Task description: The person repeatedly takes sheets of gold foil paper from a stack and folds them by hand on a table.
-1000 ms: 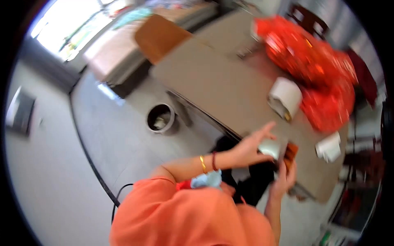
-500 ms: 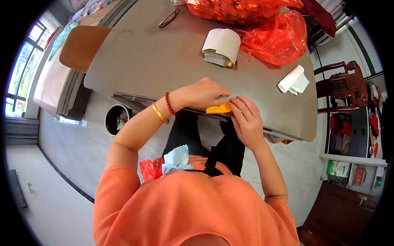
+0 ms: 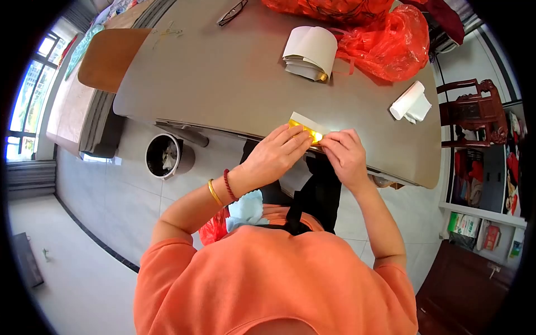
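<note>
Well, gold paper (image 3: 316, 136) fronts a table (image 3: 223, 78) (bin (image 3: 186, 160) beside).

A glossy gold sheet (image 3: 308, 127), pale along one edge, slants between the hands (image 3: 279, 149).

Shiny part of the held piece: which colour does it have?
The shiny part is golden yellow, clearest in the head view.

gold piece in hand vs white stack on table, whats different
The gold piece is shiny; the white stack looks matte. The left hand and right hand hold the gold piece; the white stack rests untouched on the table. The white stack looks larger than the gold piece's visible part.
</note>
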Available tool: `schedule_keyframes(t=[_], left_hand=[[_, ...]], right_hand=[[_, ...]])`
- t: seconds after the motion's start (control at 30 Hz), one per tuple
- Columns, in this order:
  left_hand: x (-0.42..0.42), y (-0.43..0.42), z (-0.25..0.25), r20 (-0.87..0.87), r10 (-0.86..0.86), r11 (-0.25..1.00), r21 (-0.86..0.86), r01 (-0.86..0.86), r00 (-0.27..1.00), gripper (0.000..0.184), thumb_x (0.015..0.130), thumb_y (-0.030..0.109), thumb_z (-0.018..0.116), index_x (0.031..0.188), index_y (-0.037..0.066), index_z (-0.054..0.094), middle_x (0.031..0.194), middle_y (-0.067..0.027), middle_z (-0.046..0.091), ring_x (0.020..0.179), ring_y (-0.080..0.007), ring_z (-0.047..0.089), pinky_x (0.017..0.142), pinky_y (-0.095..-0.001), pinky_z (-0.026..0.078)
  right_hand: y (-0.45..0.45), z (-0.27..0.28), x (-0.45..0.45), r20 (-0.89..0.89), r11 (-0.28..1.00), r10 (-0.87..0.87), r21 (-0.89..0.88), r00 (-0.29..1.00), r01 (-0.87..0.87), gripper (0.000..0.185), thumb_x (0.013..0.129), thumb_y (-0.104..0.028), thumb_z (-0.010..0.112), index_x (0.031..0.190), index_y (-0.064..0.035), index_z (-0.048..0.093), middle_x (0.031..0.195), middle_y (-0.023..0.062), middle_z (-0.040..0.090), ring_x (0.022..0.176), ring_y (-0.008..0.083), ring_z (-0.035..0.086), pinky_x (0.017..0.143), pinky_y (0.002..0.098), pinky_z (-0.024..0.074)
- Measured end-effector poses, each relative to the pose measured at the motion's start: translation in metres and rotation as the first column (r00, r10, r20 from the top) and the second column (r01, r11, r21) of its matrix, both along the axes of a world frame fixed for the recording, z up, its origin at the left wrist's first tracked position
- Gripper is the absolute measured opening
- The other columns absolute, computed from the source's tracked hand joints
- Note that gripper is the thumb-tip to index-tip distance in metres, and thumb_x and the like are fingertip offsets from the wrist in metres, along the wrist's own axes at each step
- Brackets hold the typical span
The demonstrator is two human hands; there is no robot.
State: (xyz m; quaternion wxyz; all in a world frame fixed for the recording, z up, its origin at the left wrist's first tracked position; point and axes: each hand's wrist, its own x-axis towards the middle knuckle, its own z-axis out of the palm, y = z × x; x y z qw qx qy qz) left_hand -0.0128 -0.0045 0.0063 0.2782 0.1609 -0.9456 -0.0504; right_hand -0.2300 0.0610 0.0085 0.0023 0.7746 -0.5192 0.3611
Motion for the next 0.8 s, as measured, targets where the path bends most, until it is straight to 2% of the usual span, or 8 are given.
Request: schedule_keyframes(t=[0.13,0.3,0.4,0.6,0.8], left_hand=[[0.001,-0.001,0.001,-0.005,-0.005,1.000,0.020,0.005,1.000,0.041,0.082,0.007,0.058,0.122,-0.001,0.060,0.124,-0.0116,0.058,0.120,-0.0295,0.053,0.104,-0.0429,0.044],[-0.001,0.001,-0.002,-0.029,0.003,0.998,0.070,0.000,1.000,0.040,0.082,0.006,0.058,0.121,0.000,0.061,0.120,-0.0105,0.056,0.117,-0.0299,0.051,0.101,-0.0425,0.045],[-0.001,0.000,-0.003,-0.036,-0.006,0.997,0.073,0.009,0.999,0.040,0.083,0.007,0.058,0.122,0.000,0.061,0.119,-0.0103,0.056,0.117,-0.0290,0.050,0.103,-0.0432,0.044],[-0.002,0.003,-0.001,-0.014,0.025,0.999,0.046,-0.024,1.000,0.042,0.082,0.005,0.057,0.124,0.002,0.060,0.119,-0.0094,0.056,0.118,-0.0284,0.049,0.105,-0.0448,0.042],[-0.002,0.002,-0.005,-0.028,0.013,0.996,0.083,-0.011,1.000,0.045,0.079,0.001,0.058,0.124,0.003,0.060,0.119,-0.0088,0.056,0.119,-0.0288,0.049,0.105,-0.0444,0.042]], right_hand=[[-0.014,0.007,-0.013,0.096,0.976,0.057,0.203,0.994,-0.075,0.014,0.074,-0.005,0.073,0.088,-0.0075,0.069,0.094,0.0029,0.062,0.088,0.0250,0.056,0.079,0.0364,0.0478],[-0.025,0.013,-0.015,0.189,0.904,-0.037,0.425,0.981,-0.048,0.012,0.083,-0.017,0.068,0.088,-0.0064,0.070,0.092,0.0043,0.062,0.097,0.0255,0.053,0.085,0.0362,0.0444],[-0.028,0.012,-0.015,0.197,0.894,-0.044,0.444,0.979,-0.050,0.012,0.084,-0.018,0.067,0.087,-0.0063,0.069,0.091,0.0045,0.061,0.097,0.0256,0.053,0.086,0.0367,0.0440],[-0.027,0.025,-0.004,0.129,0.853,-0.149,0.518,0.980,0.062,0.014,0.083,-0.020,0.068,0.083,-0.0061,0.066,0.090,0.0058,0.059,0.094,0.0262,0.051,0.086,0.0364,0.0429],[-0.028,0.020,-0.008,0.121,0.873,-0.103,0.487,0.987,0.032,0.013,0.083,-0.019,0.068,0.082,-0.0058,0.066,0.096,0.0063,0.058,0.097,0.0274,0.051,0.086,0.0369,0.0427]])
